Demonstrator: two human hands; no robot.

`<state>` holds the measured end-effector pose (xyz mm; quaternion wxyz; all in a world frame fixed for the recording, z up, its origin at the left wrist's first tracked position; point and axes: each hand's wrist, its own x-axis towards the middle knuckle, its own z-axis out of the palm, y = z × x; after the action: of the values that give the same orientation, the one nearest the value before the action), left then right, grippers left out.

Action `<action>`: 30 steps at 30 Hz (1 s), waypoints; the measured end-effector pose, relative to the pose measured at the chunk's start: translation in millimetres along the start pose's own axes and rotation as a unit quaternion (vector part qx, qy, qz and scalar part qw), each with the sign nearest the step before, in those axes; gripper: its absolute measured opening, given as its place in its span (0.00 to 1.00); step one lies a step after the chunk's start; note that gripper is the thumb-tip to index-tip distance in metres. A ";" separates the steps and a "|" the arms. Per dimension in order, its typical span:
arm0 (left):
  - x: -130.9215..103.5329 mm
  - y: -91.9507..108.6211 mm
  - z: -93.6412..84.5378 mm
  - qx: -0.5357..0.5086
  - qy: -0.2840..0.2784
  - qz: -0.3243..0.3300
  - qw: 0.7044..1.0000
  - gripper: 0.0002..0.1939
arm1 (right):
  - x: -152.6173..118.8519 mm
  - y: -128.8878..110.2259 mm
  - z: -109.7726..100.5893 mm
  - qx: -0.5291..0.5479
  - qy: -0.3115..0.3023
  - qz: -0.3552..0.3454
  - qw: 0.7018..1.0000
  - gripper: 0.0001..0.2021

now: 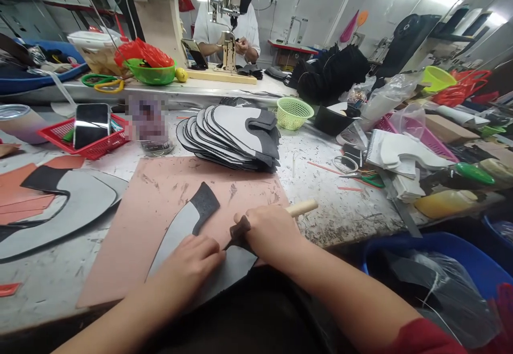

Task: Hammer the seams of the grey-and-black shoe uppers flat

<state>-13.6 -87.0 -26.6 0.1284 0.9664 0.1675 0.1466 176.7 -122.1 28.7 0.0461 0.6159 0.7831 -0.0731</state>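
A curved grey piece with black ends (176, 231) lies on the pink board (140, 204) in front of me. My left hand (198, 258) rests on this piece, its fingers bent together and pressing down near the inner curve. In my right hand (268, 231) is a hammer (302, 207); its pale wooden handle sticks out to the right and its dark head shows at the left of my fist, close above the piece. Beyond the board sits a stack of similar grey and black pieces (228, 135). More such pieces (80, 199) lie at the left.
A red basket with a phone (92, 124) stands at the back left. Behind the stack are a light green basket (294, 112) and a sewing machine (228, 49), with a person beyond it. Scissors (372, 181) and clutter lie right; a blue bin (452, 247) is below.
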 end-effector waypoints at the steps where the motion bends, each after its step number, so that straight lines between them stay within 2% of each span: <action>1: -1.6 -1.6 -0.9 0.001 0.002 0.012 1.000 0.17 | 0.5 -1.3 -0.1 0.003 0.002 -0.004 1.000 0.09; 5: -10.8 -12.2 -2.3 0.002 0.030 -0.003 1.000 0.11 | 3.1 -5.7 1.0 0.028 -0.020 -0.020 0.999 0.09; 7: -16.1 -14.9 -0.9 0.009 0.027 -0.013 0.999 0.11 | 4.5 -7.4 1.3 0.034 -0.023 -0.014 0.999 0.08; 11: -22.0 -8.6 -0.6 0.042 0.000 -0.028 0.999 0.17 | 6.3 -11.1 1.3 0.047 -0.018 -0.007 0.999 0.08; 14: -20.5 -1.6 -6.0 0.078 -0.051 -0.044 0.995 0.18 | 7.0 -13.7 0.6 0.039 -0.028 -0.008 0.999 0.08; 16: -19.0 -0.5 -10.1 0.070 -0.087 -0.060 0.992 0.19 | 7.1 -15.8 -1.1 0.026 -0.034 -0.006 0.999 0.07; 18: -18.8 -2.1 -13.1 0.043 -0.091 -0.068 0.993 0.19 | 7.1 -18.4 -3.1 0.021 -0.024 -0.010 0.999 0.07; 20: -19.9 -5.1 -15.3 0.023 -0.076 -0.063 0.995 0.17 | 7.2 -21.5 -4.7 0.024 -0.028 -0.027 0.999 0.08; 23: -22.4 -9.4 -18.7 0.004 -0.086 -0.048 0.995 0.15 | 8.2 -25.8 -7.1 0.018 -0.056 -0.033 0.998 0.08; 26: -24.4 -13.9 -22.8 -0.038 -0.097 -0.036 0.994 0.15 | 9.5 -30.4 -9.8 0.019 -0.039 -0.034 0.998 0.08; 30: -22.7 -22.0 -33.5 -0.060 -0.104 0.004 0.993 0.13 | 11.4 -37.1 -11.3 0.023 -0.084 -0.039 0.995 0.08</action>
<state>-51.3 -68.4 -7.6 0.2023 0.9677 0.1399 0.0553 138.2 -117.8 40.1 0.0947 0.5774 0.7980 -0.1443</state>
